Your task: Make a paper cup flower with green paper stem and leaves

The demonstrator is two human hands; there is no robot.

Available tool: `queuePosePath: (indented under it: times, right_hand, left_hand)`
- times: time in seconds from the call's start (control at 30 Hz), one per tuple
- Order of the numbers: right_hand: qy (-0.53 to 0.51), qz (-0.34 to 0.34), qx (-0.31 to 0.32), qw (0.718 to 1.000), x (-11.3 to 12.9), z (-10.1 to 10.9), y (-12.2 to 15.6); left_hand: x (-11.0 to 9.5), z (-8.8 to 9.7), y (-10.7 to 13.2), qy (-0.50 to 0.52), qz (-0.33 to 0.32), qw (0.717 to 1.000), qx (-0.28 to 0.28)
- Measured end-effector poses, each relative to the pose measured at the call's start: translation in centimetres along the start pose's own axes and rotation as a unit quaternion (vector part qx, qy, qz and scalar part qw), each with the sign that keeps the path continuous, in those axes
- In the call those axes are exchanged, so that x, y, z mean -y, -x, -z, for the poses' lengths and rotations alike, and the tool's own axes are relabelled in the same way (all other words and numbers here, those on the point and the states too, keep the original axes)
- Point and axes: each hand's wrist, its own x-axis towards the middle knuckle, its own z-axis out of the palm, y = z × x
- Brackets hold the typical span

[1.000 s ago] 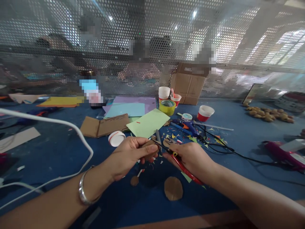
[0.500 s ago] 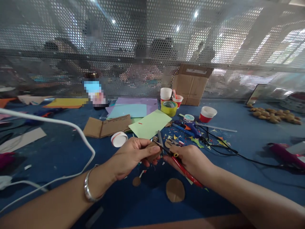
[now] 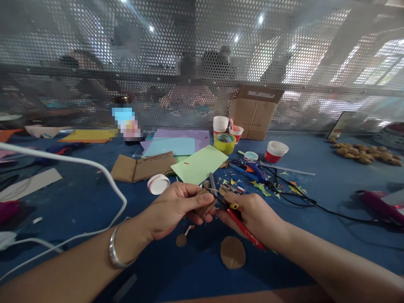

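Observation:
My left hand pinches a small folded piece of brown cardboard between thumb and fingers. My right hand is wrapped round red-handled pliers with a yellow part near the pivot. Their dark, narrow jaws reach the upper edge of the cardboard, beside my left thumb; whether they are closed on it I cannot tell. Below the hands lie a round cardboard disc and a smaller disc. A grey stick lies just beyond my fingertips.
Coloured paper, a cardboard flap and a white lid lie ahead. Yellow tape, paper cups and a blue glue gun with a black cord stand or lie right. A white cable arcs left. Behind rises a perforated screen.
The cardboard has turned slightly in my left hand, showing more of its face. The pliers' handles have swung a little to the left and up.

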Motion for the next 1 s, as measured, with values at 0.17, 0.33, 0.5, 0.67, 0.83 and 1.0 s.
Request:
queuePosePath:
  times: [0.17,0.33,0.5,0.67,0.83,1.0]
  right_hand:
    - [-0.01,-0.003,0.007,1.0,0.0,0.1,0.0]
    - [0.007,0.0,0.006,1.0,-0.1,0.2,-0.1]
    - [0.037,-0.026,0.027,0.999,0.1,0.4,-0.1]
    - [0.091,-0.042,0.021,0.995,0.2,0.6,-0.4]
    - [0.234,-0.147,0.012,0.961,-1.0,2.2,-1.5]
    - [0.298,-0.19,0.035,0.935,-2.9,4.4,-2.4]
  left_hand:
    - [0.3,0.1,-0.4,-0.003,0.004,1.0,-0.016]
    - [0.6,0.4,-0.5,-0.014,-0.011,1.0,0.006]
    - [0.7,0.1,-0.3,-0.032,-0.016,0.999,0.012]
    - [1.1,0.1,-0.4,-0.095,-0.037,0.995,-0.003]
    - [0.9,1.0,-0.8,-0.153,-0.107,0.974,-0.126]
    - [0.2,0.8,-0.6,-0.217,-0.134,0.952,-0.172]
